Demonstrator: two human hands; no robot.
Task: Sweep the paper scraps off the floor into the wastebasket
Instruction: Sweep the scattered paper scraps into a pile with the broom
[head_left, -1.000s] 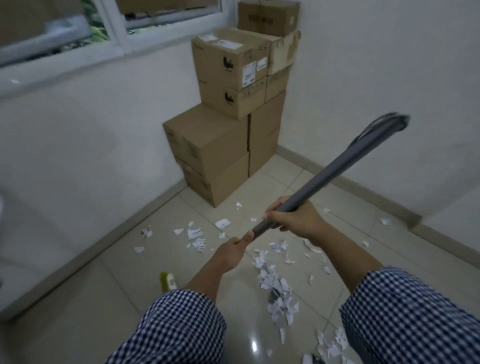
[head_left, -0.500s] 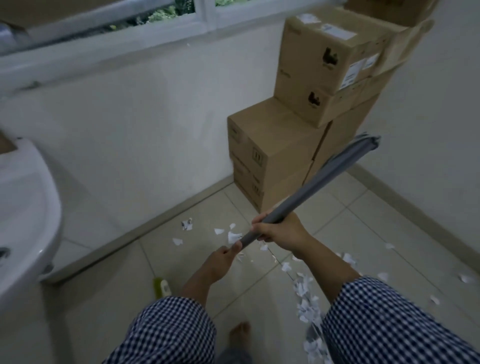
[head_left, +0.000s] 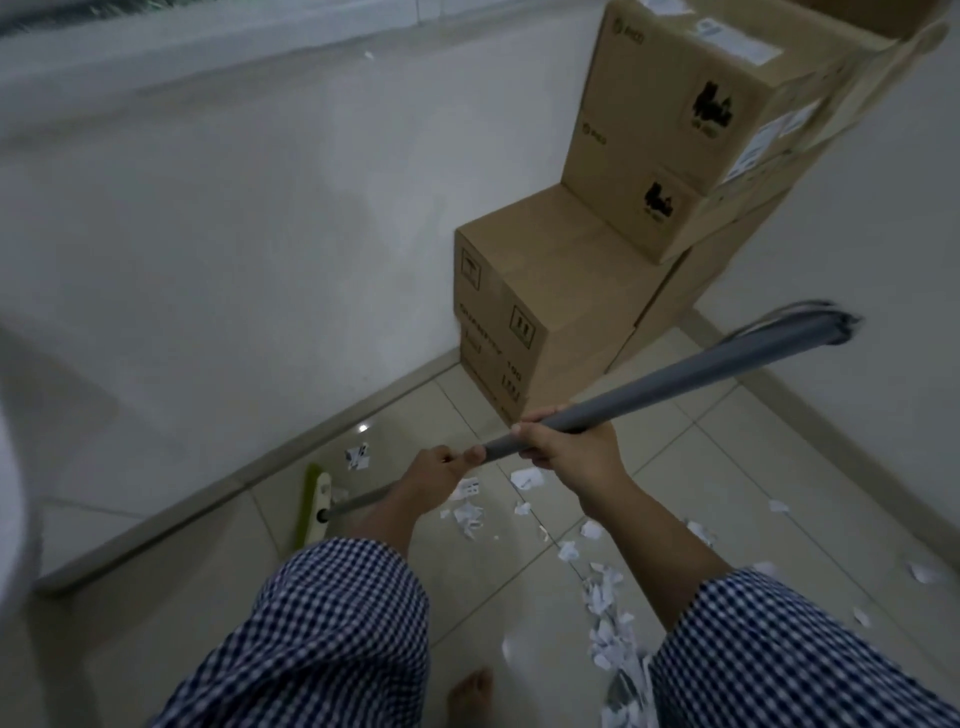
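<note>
I hold a broom by its long grey handle (head_left: 675, 376) with both hands. My right hand (head_left: 569, 449) grips it higher up; my left hand (head_left: 434, 475) grips it lower down. The green and white broom head (head_left: 311, 506) rests on the tiled floor close to the skirting board on the left. White paper scraps (head_left: 605, 597) lie scattered on the tiles, from near the broom head in a trail toward the lower right. One printed scrap (head_left: 357, 457) lies by the wall. No wastebasket is in view.
Stacked cardboard boxes (head_left: 545, 312) fill the corner ahead. White walls meet there, with a window ledge (head_left: 208, 36) at the top left. A white rounded object (head_left: 13, 467) edges in at the left. A bare foot (head_left: 470, 696) shows below.
The view has swung left and down, closer to the wall and boxes. The broom head has moved out to the left toward the skirting board, more of it showing. Both hands keep their grip.
</note>
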